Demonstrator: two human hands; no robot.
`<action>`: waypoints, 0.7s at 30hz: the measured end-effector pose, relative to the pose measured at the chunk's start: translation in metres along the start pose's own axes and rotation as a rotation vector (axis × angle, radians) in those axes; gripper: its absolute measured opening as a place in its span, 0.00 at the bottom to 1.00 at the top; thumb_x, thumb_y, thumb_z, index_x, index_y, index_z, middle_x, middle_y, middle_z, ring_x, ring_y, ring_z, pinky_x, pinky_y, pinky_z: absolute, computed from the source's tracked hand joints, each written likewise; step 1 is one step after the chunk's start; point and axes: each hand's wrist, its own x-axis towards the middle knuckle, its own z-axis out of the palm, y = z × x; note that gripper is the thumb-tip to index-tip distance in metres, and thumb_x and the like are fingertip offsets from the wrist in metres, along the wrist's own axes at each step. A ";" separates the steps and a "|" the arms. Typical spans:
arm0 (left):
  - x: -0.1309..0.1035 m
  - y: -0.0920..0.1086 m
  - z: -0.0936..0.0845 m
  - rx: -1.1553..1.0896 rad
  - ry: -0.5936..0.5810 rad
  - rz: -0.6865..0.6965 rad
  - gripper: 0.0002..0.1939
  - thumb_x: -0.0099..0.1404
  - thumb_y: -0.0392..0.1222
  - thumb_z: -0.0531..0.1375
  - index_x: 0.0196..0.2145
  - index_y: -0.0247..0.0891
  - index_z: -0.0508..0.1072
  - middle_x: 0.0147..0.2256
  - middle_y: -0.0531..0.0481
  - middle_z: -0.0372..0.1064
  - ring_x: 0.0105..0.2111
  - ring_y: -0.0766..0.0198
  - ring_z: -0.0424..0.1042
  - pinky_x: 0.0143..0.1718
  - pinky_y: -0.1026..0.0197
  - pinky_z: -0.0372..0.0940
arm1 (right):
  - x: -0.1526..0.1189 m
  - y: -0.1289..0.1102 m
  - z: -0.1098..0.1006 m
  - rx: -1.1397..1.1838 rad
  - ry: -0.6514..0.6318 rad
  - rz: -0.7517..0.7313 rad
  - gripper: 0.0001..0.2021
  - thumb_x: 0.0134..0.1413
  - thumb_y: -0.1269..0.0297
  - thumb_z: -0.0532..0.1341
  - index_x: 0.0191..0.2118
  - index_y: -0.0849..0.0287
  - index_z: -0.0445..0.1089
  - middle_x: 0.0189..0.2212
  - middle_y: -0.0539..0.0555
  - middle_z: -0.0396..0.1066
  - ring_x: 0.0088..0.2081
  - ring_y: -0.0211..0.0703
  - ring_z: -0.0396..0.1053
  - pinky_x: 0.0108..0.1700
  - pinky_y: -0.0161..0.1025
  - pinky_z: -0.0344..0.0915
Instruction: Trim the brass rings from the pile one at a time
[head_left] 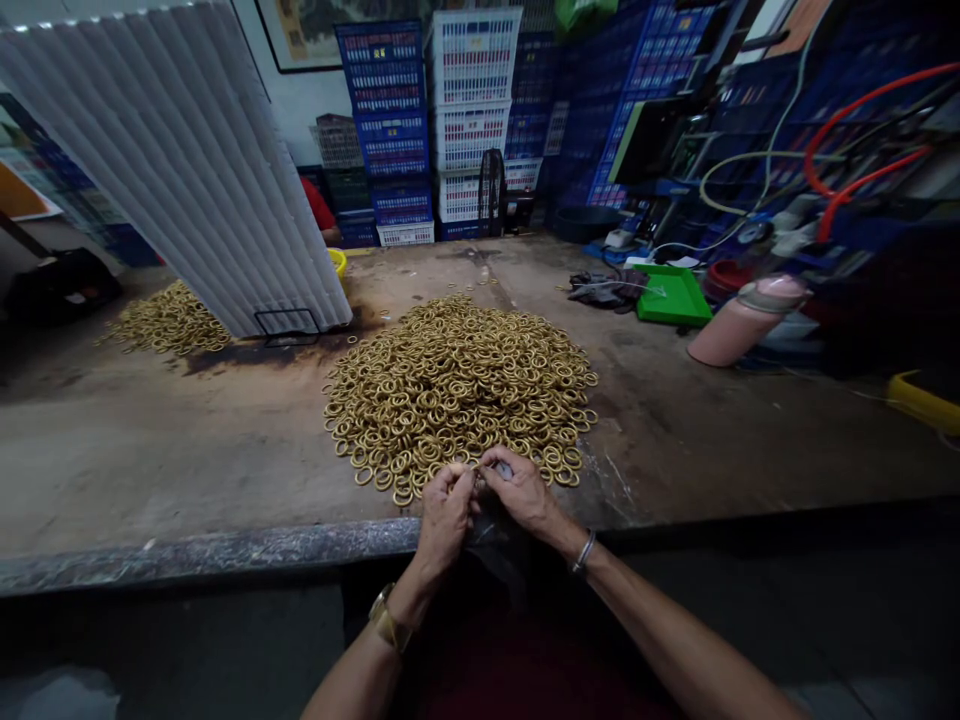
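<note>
L hand & R hand are meeting at near edge of surface, fingertips pinching small piece, ID unclear; gold-coloured rings are heaping just beyond; prob. best pinching lightly, tips staying over surface so drops are landing there

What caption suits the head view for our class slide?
A bare left hand and right hand meet near heaped golden metallic rings on a brown worktop.

1 gold-toned watch (left wrist), 1 silvery bangle (right).
</note>
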 end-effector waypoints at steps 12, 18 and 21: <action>-0.002 0.005 -0.003 -0.173 -0.187 -0.115 0.16 0.55 0.54 0.56 0.26 0.36 0.63 0.19 0.57 0.60 0.15 0.75 0.58 0.13 0.73 0.49 | 0.006 -0.006 -0.001 0.219 -0.064 0.235 0.10 0.44 0.58 0.57 0.24 0.60 0.63 0.16 0.45 0.58 0.18 0.30 0.52 0.19 0.28 0.50; -0.005 0.000 -0.005 -0.220 -0.186 -0.074 0.16 0.56 0.53 0.57 0.28 0.36 0.63 0.21 0.57 0.61 0.16 0.75 0.59 0.14 0.73 0.50 | 0.006 -0.005 -0.001 0.418 -0.129 0.319 0.09 0.45 0.58 0.56 0.27 0.59 0.62 0.17 0.44 0.60 0.14 0.28 0.50 0.16 0.28 0.47; -0.006 -0.002 -0.005 -0.235 -0.180 -0.048 0.16 0.57 0.53 0.56 0.29 0.37 0.62 0.21 0.57 0.61 0.16 0.75 0.59 0.13 0.73 0.50 | 0.006 -0.006 -0.002 0.311 -0.074 0.291 0.08 0.46 0.61 0.55 0.25 0.60 0.63 0.18 0.46 0.63 0.16 0.29 0.53 0.18 0.29 0.50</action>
